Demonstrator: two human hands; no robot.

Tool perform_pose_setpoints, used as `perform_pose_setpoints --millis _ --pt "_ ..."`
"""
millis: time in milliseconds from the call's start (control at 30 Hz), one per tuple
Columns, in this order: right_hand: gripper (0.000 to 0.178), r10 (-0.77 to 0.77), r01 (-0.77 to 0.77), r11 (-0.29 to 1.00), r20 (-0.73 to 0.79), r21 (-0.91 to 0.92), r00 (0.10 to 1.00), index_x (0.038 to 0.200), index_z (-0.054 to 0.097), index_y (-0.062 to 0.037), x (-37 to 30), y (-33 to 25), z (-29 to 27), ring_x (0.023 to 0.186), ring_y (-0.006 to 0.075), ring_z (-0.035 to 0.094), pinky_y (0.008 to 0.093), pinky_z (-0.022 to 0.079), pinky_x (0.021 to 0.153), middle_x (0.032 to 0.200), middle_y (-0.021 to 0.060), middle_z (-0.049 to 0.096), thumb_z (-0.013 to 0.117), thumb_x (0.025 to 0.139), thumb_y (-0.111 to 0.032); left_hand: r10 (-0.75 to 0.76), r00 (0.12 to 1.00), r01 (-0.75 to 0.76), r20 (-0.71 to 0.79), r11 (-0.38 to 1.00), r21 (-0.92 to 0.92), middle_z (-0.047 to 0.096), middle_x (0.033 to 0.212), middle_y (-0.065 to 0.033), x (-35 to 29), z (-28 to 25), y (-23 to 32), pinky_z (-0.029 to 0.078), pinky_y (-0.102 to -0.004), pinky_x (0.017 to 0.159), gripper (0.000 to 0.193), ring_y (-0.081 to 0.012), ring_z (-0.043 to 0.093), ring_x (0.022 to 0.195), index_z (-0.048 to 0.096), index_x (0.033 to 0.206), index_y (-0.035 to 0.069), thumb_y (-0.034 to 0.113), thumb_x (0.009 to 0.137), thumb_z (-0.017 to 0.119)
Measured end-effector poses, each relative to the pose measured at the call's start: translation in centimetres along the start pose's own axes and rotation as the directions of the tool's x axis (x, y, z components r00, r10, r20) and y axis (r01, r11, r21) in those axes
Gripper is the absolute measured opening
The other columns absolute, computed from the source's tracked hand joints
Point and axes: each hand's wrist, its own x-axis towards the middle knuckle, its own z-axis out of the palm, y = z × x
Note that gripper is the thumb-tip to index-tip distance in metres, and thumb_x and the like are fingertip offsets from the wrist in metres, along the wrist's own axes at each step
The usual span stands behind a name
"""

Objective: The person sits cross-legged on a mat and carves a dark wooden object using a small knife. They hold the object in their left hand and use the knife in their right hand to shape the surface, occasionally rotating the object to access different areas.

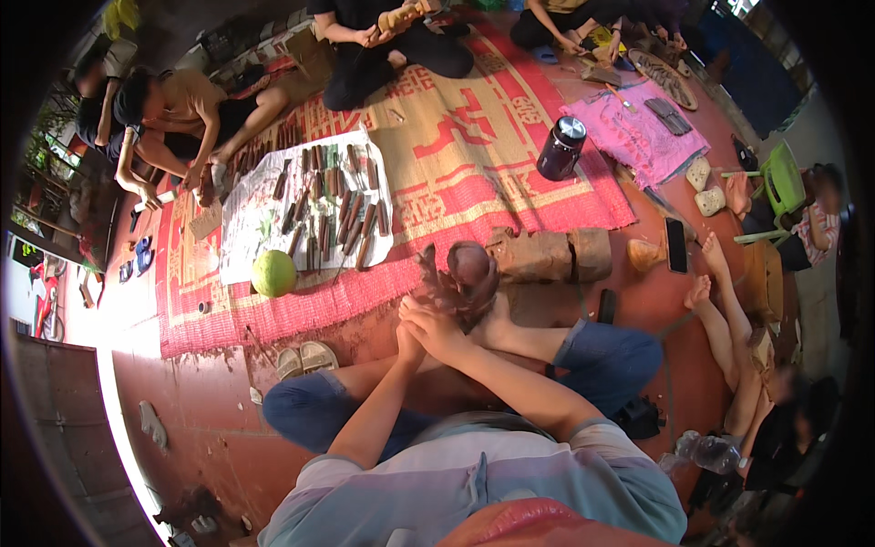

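A reddish-brown figure (472, 266), rounded on one side and knobbly on the other, rests in front of my crossed legs. Clay or wood, I cannot tell which. My left hand (410, 321) and my right hand (439, 334) are pressed together at its near left side, the right one lying partly over the left. Both hands are closed. Their fingertips are hidden, so whatever lies between them cannot be made out. Just beyond the figure lies a long brown block (538, 257).
Wood-handled tools (351, 211) lie in rows on a white sheet (260, 214). A green round fruit (273, 273), black flask (561, 149), phone (675, 246), wooden mallet head (645, 254) and sandals (305, 359) surround me. Several people sit around the red-and-yellow mat (447, 187).
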Motion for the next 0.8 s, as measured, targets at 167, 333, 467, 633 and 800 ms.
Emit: perform_pose_setpoints --millis 167,333,467,633,800 --pt "0.043 0.204 -0.203 0.979 0.073 -0.027 0.976 0.076 0.063 -0.0038 0.7 2.4 3.9 0.082 0.0288 0.058 0.0413 0.045 0.071 0.084 0.0105 0.06 0.061 0.08 -0.046 -0.082 0.996 0.073 -0.037 0.978 -0.193 0.054 0.087 -0.0135 -0.2 0.1 -1.1 0.047 -0.0393 0.073 0.021 -0.0298 0.058 0.083 0.047 0.099 0.007 0.024 0.088 0.051" --pt "0.039 0.172 -0.156 0.981 0.151 -0.115 0.973 0.072 0.064 -0.0062 1.8 0.7 4.2 0.074 0.0297 0.059 0.043 0.045 0.069 0.076 0.0074 0.061 0.054 0.085 -0.042 -0.333 0.938 0.144 -0.099 0.63 -0.763 0.053 0.09 -0.0125 0.2 0.1 -1.2 0.046 -0.039 0.076 0.023 -0.0288 0.056 0.085 0.047 0.1 0.007 0.027 0.088 0.049" --pt "0.033 0.067 -0.059 0.985 0.047 -0.16 0.997 0.071 0.064 -0.0059 2.2 2.1 4.9 0.069 0.0297 0.06 0.0423 0.046 0.062 0.073 0.0099 0.062 0.056 0.085 -0.035 -0.443 0.893 0.074 -0.074 0.307 -0.949 0.053 0.092 -0.0117 0.6 1.1 -1.7 0.046 -0.0388 0.077 0.025 -0.0279 0.056 0.087 0.047 0.101 0.008 0.029 0.088 0.048" --pt "0.032 0.079 -0.078 0.982 -0.004 -0.17 0.997 0.064 0.059 -0.0062 2.1 3.7 5.9 0.056 0.0312 0.058 0.0427 0.044 0.052 0.064 0.0126 0.059 0.058 0.083 -0.032 -0.462 0.885 0.0 -0.06 0.129 -0.992 0.053 0.094 -0.0107 0.8 2.2 -2.4 0.045 -0.0386 0.08 0.027 -0.0269 0.054 0.089 0.047 0.102 0.008 0.031 0.088 0.046" --pt "0.032 0.12 -0.116 0.988 0.027 -0.099 0.992 0.054 0.05 -0.0035 2.0 3.3 6.4 0.067 0.0305 0.051 0.0421 0.041 0.066 0.059 0.0113 0.051 0.062 0.079 -0.021 -0.443 0.895 -0.047 -0.05 0.018 -0.999 0.052 0.097 -0.0097 1.0 2.2 -2.8 0.044 -0.0383 0.082 0.029 -0.0258 0.053 0.091 0.047 0.104 0.009 0.034 0.089 0.045"
